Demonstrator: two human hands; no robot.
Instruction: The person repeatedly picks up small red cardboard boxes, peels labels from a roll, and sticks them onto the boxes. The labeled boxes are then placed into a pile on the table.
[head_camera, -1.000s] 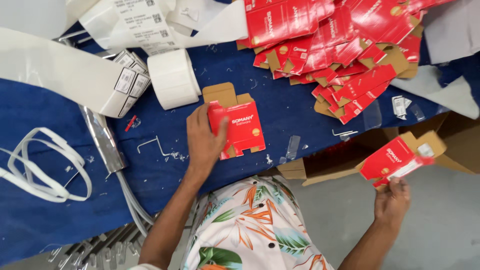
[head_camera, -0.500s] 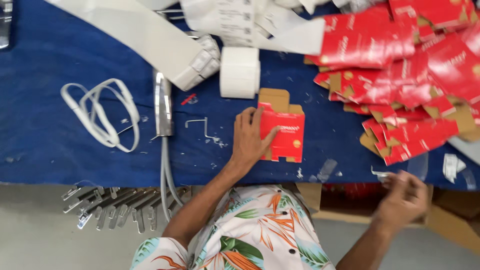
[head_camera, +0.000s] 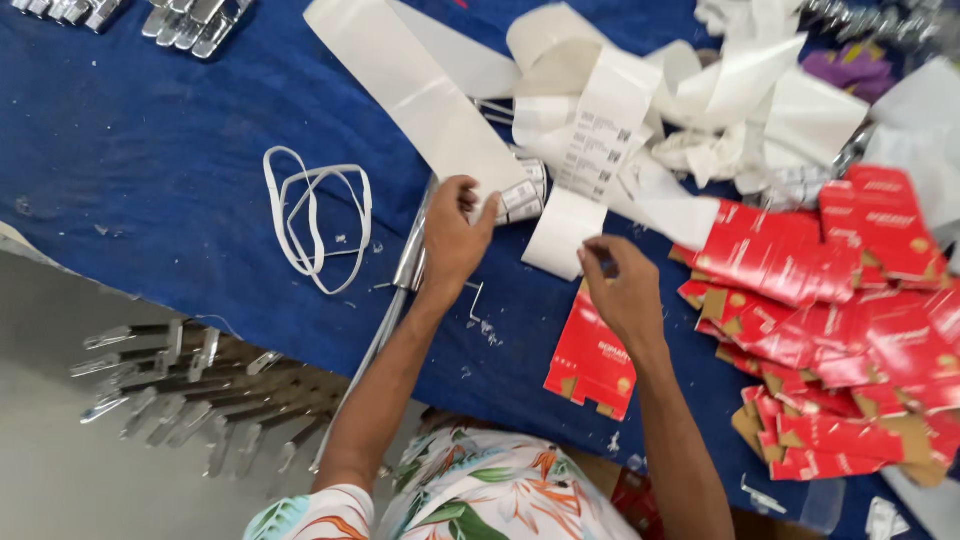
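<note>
My left hand (head_camera: 455, 238) lies on the blue cloth with its fingers apart. Its fingertips are at the end of a wide white backing strip (head_camera: 420, 95), and the thumb points at a strip of printed labels (head_camera: 522, 195). My right hand (head_camera: 622, 292) hovers over a flat red carton (head_camera: 590, 365). Its fingertips are curled together at the edge of a white label roll (head_camera: 558, 235); whether they pinch anything is hidden. A long metal bar (head_camera: 405, 265) runs under my left wrist.
A heap of flat red cartons (head_camera: 830, 320) covers the right side. Crumpled white backing paper (head_camera: 740, 110) lies at the back. A loop of white strap (head_camera: 315, 215) rests to the left. Several metal clips (head_camera: 180, 380) lie below the table edge, and more metal clips (head_camera: 190, 15) at the far left.
My left hand has left the red carton and moved up to the label strips. My right hand came up from below the table edge and is now above the carton.
</note>
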